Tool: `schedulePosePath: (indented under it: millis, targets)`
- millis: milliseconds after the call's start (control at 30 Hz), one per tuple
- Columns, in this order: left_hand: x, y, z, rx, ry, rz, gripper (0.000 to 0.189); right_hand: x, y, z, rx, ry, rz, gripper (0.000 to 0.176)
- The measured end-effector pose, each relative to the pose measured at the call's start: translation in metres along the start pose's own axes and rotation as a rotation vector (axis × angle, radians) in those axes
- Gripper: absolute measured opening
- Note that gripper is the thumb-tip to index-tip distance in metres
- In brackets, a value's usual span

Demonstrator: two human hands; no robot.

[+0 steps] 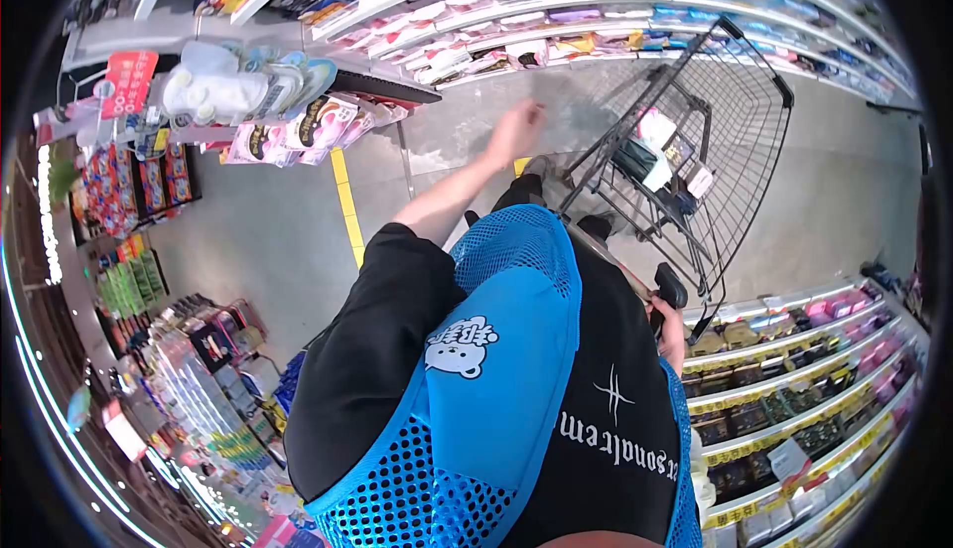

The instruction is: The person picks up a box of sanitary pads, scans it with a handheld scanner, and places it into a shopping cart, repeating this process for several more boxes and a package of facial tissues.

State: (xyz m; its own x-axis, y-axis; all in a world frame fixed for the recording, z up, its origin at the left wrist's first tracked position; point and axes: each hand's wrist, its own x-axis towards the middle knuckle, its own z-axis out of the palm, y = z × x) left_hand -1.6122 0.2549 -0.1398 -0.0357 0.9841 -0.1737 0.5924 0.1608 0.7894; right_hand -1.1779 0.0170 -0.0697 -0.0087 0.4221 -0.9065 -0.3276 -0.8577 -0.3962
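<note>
My left hand (520,130) hangs out in front over the grey floor, fingers loosely bent and apart, with no object visible in it. The black wire shopping cart (754,166) stands ahead and to the right. At the near end of the cart, my right hand (670,328) is closed around its handle (627,272), close to the black end piece (671,286). Several small packages (655,156) lie in the cart, among them white, pink and dark ones; their kinds are too small to make out.
Shelves of packaged goods (516,17) run along the front. More stocked shelves (794,399) stand at the right. A display with hanging slippers (228,86) and pink packs (308,131) juts in from the left. Yellow tape (347,205) marks the floor.
</note>
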Motion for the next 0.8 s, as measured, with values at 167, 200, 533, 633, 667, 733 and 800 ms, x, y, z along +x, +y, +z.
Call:
schedulePosePath:
  millis: [167,200,533,633,667,733,800]
  targets:
    - [0.082,-0.151,-0.079,-0.228,0.356,-0.52,0.036,-0.002,0.001,0.019,0.012,0.035,0.031,0.019]
    - [0.087,-0.14,-0.11,-0.286,0.322,-0.601,0.043,-0.009,-0.005,0.035,-0.063,0.085,0.01,0.02]
    - [0.197,-0.227,-0.213,-0.918,0.661,-0.766,0.069,-0.009,0.003,0.098,-0.137,0.361,-0.179,0.016]
    - [0.215,-0.234,-0.226,-0.909,0.678,-0.8,0.07,-0.02,-0.003,0.13,-0.136,0.352,-0.325,0.01]
    - [0.221,-0.23,-0.23,-0.914,0.714,-0.852,0.07,-0.014,0.003,0.115,-0.126,0.35,-0.189,0.007]
    - [0.226,-0.217,-0.243,-0.962,0.738,-0.881,0.06,-0.011,0.007,0.11,-0.167,0.367,-0.215,0.009]
    - [0.234,-0.229,-0.248,-1.023,0.771,-0.867,0.052,-0.006,0.009,0.106,-0.191,0.406,-0.192,0.009]
